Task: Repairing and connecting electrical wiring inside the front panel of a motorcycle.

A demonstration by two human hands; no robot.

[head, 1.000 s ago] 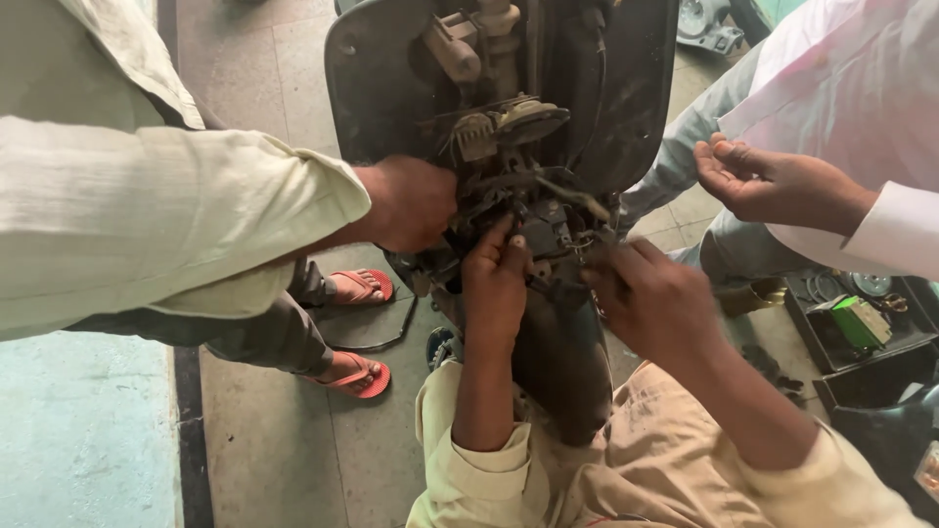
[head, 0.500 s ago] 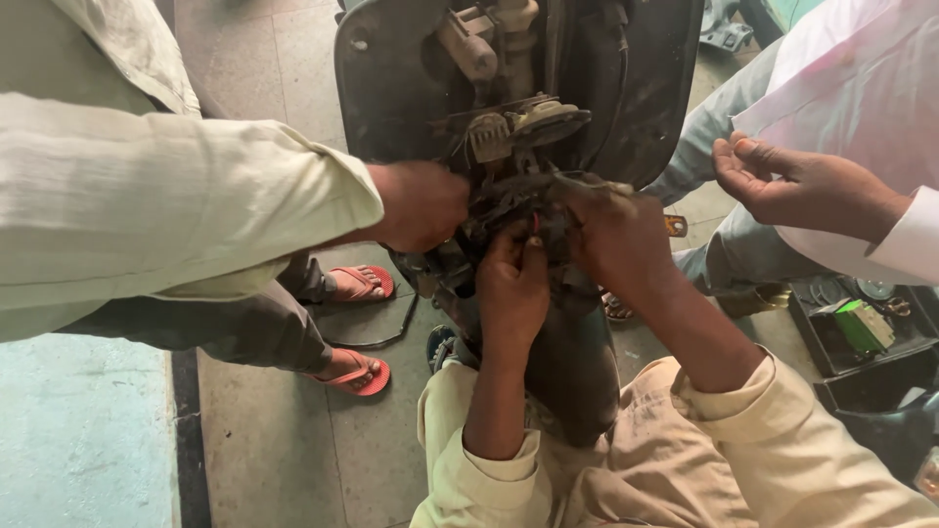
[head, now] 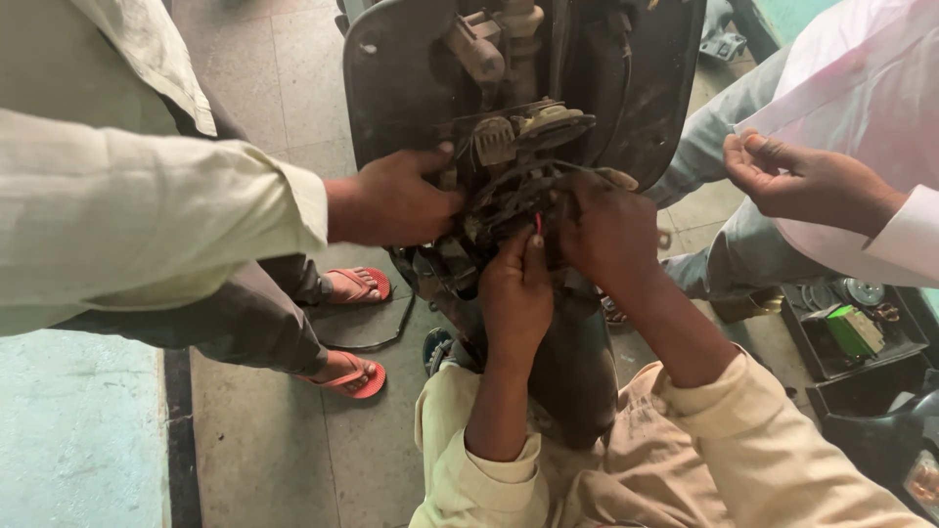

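While the fingers [head: 533,249] of the left hand [head: 516,298] are pressed together, pinching a thin red wire [head: 538,225] between thumb and forefinger, the fingers of the right hand [head: 608,230] curl down into the tangle of black cables [head: 509,196] just beside it; whether they grip anything in there I cannot tell, since the back of the hand hides their tips. Both hands work at the wiring bundle below the steering column [head: 509,39] of a scooter whose dark inner front panel [head: 391,88] stands open before the person. By the look of it, the step in hand is sorting out or joining one wire within the harness. The next move would call for a steady, fine pinch and room among the cables, with the neighbouring leads kept out of the way. Another person's hand [head: 396,200], coming from a cream sleeve [head: 147,225] on the left, grips the assembly just beside the cables. A third person's hand [head: 797,181] hangs well apart on the right, its fingertips together. Red sandals [head: 357,376] stand on the tiled floor [head: 264,460], and a dark tray of small parts [head: 846,337] lies to the right.
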